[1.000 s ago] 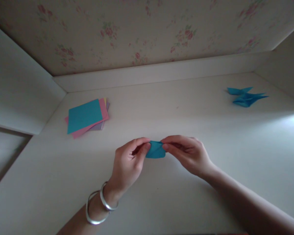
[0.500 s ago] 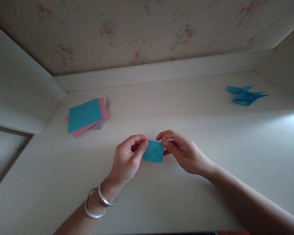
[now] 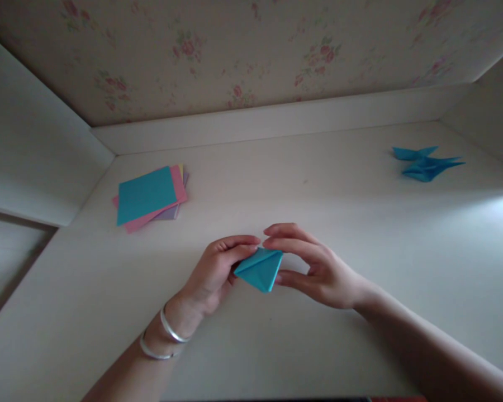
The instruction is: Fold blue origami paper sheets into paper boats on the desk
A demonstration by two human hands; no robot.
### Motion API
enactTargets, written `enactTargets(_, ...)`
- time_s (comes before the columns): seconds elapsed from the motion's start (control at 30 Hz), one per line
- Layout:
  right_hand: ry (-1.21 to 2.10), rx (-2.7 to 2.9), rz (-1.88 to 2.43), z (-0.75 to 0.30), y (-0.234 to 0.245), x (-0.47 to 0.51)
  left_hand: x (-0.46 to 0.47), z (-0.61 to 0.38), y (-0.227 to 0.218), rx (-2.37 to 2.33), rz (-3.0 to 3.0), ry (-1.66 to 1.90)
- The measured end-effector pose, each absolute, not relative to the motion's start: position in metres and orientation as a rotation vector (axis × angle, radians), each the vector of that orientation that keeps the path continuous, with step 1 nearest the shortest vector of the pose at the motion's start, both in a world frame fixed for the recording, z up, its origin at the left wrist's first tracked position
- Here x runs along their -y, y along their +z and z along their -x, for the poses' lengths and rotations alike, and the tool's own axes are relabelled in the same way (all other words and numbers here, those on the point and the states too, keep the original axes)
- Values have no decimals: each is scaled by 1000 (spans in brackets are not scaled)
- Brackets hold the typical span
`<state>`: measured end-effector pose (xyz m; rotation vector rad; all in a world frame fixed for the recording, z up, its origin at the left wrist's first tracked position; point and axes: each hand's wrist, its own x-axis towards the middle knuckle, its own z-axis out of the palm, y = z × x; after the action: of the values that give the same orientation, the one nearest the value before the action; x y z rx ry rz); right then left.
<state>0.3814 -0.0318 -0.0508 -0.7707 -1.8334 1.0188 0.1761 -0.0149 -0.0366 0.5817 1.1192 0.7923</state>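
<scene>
A small piece of folded blue origami paper [image 3: 260, 271] is held up over the white table in a kite-like shape, with a crease running across its upper part. My left hand [image 3: 218, 268] pinches it at the upper left, the thumb on top and the other fingers partly hidden behind. On the opposite side my right hand [image 3: 312, 265] has its fingers apart. Its index and middle fingertips hover by the paper's top edge, and the thumb is at the right edge, seemingly touching it. Two silver bangles [image 3: 171, 326] circle my left wrist.
At the left lies a stack of square paper sheets [image 3: 146, 195], blue on top with pink, purple and yellow beneath. Blue folded paper figures [image 3: 427, 167] rest at the back right. A white ledge [image 3: 276, 120] and a flowered wall [image 3: 235, 50] bound the table [image 3: 343, 190] behind.
The folded paper has been turned from a near-rectangle to a pointed, kite-like view. My right fingers have come off its upper right corner and spread; my left hand still grips it.
</scene>
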Motion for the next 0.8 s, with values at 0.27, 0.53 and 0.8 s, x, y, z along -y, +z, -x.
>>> enactTargets(0.27, 739, 1892, 620, -378, -54, 31, 18, -178, -42, -1011, -555, 678)
enactTargets(0.53, 517, 2014, 601, -381, -52, 33, 18, -179, -41, -1054, -579, 632)
enactTargets(0.8, 397, 2015, 659, -384, -49, 36, 19, -173, -33, -972, -623, 566)
